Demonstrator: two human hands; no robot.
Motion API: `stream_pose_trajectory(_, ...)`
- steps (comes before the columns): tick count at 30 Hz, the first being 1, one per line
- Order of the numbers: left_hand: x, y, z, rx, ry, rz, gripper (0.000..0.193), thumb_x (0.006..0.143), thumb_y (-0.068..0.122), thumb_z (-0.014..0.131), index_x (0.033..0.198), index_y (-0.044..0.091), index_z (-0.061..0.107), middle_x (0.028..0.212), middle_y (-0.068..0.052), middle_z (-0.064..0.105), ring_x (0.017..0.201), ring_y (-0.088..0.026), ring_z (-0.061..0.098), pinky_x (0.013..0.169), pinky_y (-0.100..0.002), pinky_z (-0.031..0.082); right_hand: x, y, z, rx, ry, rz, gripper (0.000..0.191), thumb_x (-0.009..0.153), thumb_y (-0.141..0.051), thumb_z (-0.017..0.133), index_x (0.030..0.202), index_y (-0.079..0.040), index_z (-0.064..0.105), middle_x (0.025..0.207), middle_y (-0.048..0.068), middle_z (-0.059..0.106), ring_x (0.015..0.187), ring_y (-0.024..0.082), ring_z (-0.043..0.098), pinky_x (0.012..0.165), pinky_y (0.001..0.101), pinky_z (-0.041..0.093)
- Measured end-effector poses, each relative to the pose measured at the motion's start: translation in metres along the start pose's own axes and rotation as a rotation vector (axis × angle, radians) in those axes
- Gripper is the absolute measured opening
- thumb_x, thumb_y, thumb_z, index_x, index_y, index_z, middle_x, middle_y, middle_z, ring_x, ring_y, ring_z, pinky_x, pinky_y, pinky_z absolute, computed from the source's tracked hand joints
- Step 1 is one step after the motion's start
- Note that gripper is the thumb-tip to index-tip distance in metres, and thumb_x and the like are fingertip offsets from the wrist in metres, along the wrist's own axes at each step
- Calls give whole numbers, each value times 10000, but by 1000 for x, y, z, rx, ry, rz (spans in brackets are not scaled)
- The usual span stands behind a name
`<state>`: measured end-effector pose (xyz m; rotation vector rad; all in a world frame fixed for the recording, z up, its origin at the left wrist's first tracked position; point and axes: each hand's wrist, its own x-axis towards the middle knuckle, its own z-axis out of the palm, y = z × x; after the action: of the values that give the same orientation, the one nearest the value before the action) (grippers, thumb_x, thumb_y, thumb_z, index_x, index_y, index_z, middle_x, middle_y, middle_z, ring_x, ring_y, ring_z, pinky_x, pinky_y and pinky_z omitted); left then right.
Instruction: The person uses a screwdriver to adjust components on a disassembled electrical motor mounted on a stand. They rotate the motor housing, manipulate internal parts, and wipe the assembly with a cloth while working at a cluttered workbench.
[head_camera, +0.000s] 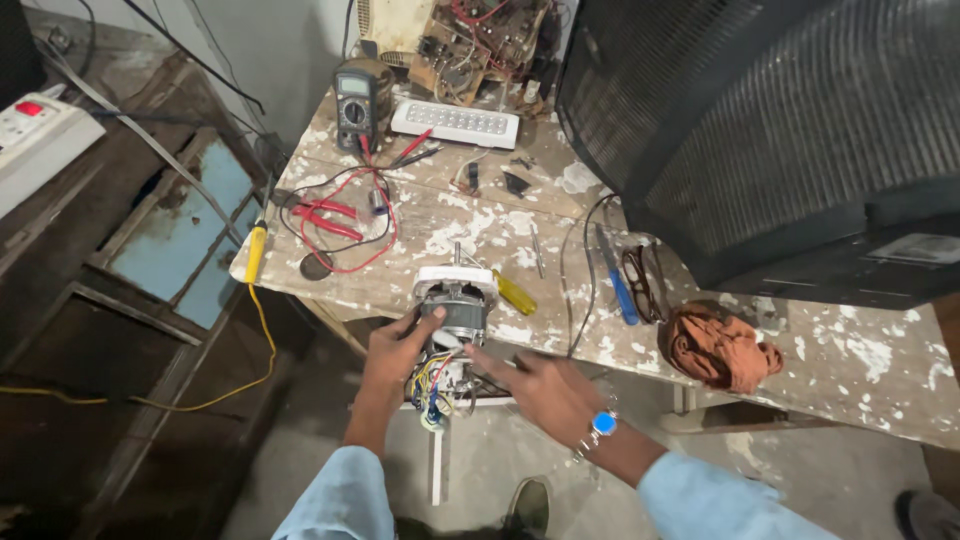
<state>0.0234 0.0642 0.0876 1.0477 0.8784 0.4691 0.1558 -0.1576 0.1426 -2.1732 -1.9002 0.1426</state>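
Head view: yellow-handled screwdriver (256, 252) lies at workbench (860, 370) left edge. Left hand (395, 352) clamped on electric motor (452, 312) at the bench's front edge. Right hand (545, 388), fingers apart, index touching motor's underside. Orange rag (718, 346) lies rightward.

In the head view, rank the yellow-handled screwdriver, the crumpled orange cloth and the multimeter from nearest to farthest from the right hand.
1. Yellow-handled screwdriver: on the bench just above the right hand, beside the motor.
2. Crumpled orange cloth: farther off to the right, on the paint-spattered bench.
3. Multimeter: farthest, at the bench's back left corner.
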Motion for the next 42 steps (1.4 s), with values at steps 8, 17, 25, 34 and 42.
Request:
stream_pose_trajectory(8,0,4,-5,-43,15,-44,644,771,334,823,1264,-64,710,1011,-140,767,770,-171,689,690,-332,569,-20,36,-10,-94,137,-62,839,780,-39,644,1514,-388,433,1057,139,755,592,274,715,495,379,609)
stream_pose_trajectory(17,2,-5,-7,-90,10,-20,654,777,343,841,1243,-98,713,1013,-143,773,790,-156,686,699,-302,575,1,18,18,-128,195,-80,800,797,-83,683,1498,-400,461,1023,124,751,573,289,714,470,392,597)
stream_pose_trajectory(25,-3,-15,2,-156,4,14,632,768,329,836,1231,-82,710,977,-122,775,773,-143,677,695,-304,559,5,23,12,-138,100,-82,746,798,-119,712,1429,-462,510,910,45,740,532,297,693,448,424,568)
stream_pose_trajectory(34,-17,-1,13,414,309,133,664,766,479,882,1181,-24,754,1008,-180,787,932,-215,756,873,-351,557,-4,40,1,155,109,74,719,850,-106,641,1496,-377,478,990,122,746,697,282,752,635,406,645)
stream_pose_trajectory(42,-62,16,37,576,650,711,427,884,265,766,1167,-51,724,1170,-293,646,1116,-450,599,986,-517,449,45,-35,-3,426,255,197,601,953,-59,606,1515,-227,472,996,192,696,824,385,701,743,483,551)
